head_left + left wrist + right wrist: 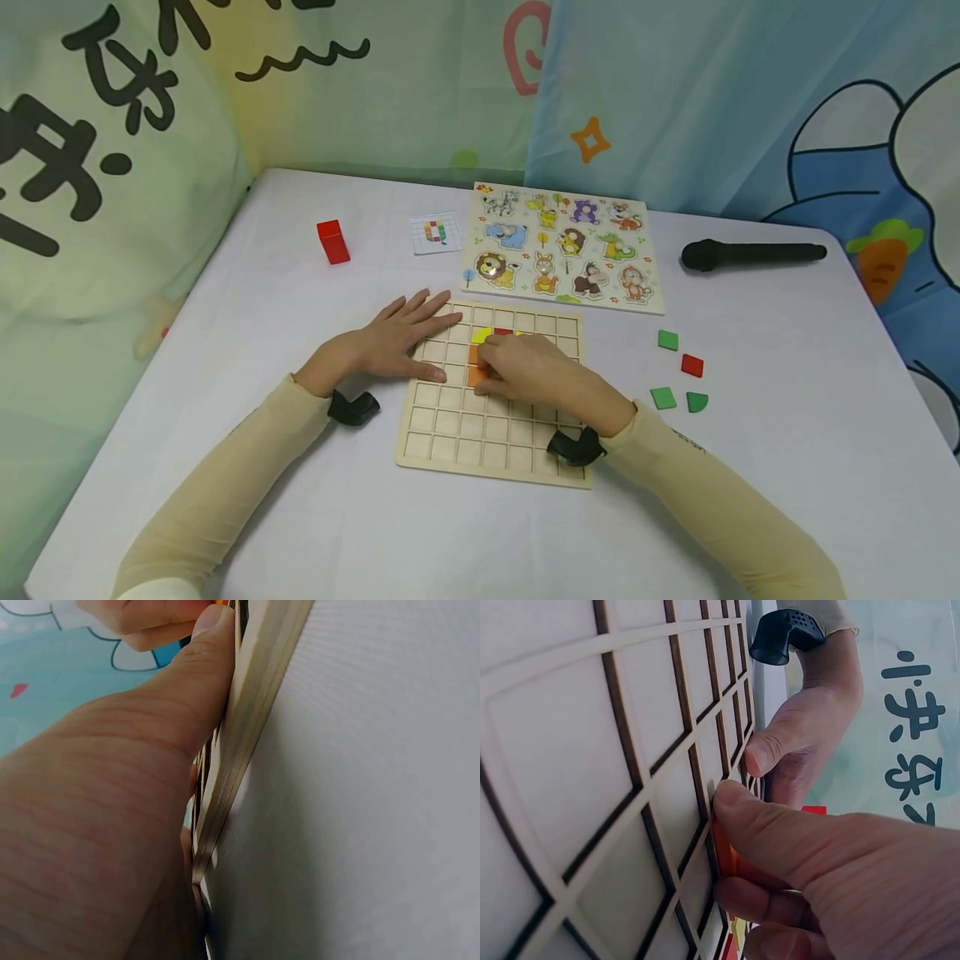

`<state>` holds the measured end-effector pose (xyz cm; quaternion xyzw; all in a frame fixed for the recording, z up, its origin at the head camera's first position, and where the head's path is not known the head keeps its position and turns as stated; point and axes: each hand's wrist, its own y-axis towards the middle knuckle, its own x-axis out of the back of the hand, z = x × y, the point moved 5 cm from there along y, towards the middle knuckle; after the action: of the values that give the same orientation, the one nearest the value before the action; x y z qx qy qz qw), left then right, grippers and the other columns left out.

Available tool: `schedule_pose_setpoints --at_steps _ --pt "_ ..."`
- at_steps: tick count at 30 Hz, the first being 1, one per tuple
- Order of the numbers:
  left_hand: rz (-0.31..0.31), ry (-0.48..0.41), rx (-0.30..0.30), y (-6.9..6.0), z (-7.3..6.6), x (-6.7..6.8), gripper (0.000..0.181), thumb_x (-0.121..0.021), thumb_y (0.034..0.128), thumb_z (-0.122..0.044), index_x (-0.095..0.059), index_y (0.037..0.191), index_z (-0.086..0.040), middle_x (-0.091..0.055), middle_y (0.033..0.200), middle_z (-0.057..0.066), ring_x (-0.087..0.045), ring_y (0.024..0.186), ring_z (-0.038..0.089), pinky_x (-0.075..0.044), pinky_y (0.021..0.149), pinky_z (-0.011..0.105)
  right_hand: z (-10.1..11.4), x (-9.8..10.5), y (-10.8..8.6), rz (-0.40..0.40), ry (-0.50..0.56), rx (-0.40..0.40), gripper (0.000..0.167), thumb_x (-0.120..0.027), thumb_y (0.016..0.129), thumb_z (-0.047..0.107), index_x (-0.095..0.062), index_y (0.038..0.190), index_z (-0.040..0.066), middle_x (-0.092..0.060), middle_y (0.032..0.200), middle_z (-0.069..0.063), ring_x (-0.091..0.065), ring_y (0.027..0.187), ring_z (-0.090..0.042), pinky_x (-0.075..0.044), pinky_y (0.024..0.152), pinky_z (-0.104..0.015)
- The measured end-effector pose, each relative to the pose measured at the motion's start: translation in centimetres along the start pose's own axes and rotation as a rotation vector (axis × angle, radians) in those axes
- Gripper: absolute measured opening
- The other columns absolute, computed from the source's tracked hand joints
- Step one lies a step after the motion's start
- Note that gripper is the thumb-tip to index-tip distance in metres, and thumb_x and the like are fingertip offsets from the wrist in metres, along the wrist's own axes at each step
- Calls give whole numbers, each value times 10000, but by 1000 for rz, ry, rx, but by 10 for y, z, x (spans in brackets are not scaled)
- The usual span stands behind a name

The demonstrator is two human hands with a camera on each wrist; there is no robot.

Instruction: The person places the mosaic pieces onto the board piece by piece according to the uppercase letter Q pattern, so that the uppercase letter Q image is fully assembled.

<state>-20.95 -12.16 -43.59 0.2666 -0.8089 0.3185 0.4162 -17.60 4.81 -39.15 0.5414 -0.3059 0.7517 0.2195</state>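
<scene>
Between thumb and forefinger of the right hand (536, 367) — the near orange piece (476, 377), pinched, on the grid board (446, 448). Visible part squarish, the rest covered, so no long axis to call. Far orange piece (472, 354) just beyond it, the pair lined up away from the person. Left hand (386, 342) left of the pinch, fingers spread across the board's left edge, thumb pointing towards the right fingers, apart from them.

Loose pieces all lie right of the right fingers, past the board's edge; right hand the nearer. Count: two green squares (667, 339), one red square (692, 365), one rounded green piece (697, 402) — four. On the board, as far as the hand lets me count: two orange, one yellow piece (481, 335), one red piece (502, 332), one yellow sliver (519, 333) by the knuckles.

Beyond the fingers, on the white surface (337, 517): one pattern card (435, 233), one animal board (562, 248), one black microphone (757, 255) farther right, one red block (333, 242) beyond and left of the left fingers.
</scene>
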Motion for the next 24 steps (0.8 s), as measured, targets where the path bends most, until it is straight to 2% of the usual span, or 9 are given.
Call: schedule_pose_setpoints --at_steps 16,24 --pt "-3 -3 2 -1 -1 1 910 -633 852 -600 -185 1573 -270 34 1659 9 99 1515 293 35 1205 532 0 -4 -1 -6 30 -24 259 -705 882 379 -615 849 139 -544 782 35 -482 620 -105 -397 556 -253" --pt "-10 -9 -6 -1 -3 1 906 -643 851 -584 -201 1571 -258 18 1659 24 88 1515 305 31 1205 532 2 -4 -2 19 69 -47 188 -676 925 304 -651 844 137 -586 733 51 -503 600 -98 -416 560 -250"
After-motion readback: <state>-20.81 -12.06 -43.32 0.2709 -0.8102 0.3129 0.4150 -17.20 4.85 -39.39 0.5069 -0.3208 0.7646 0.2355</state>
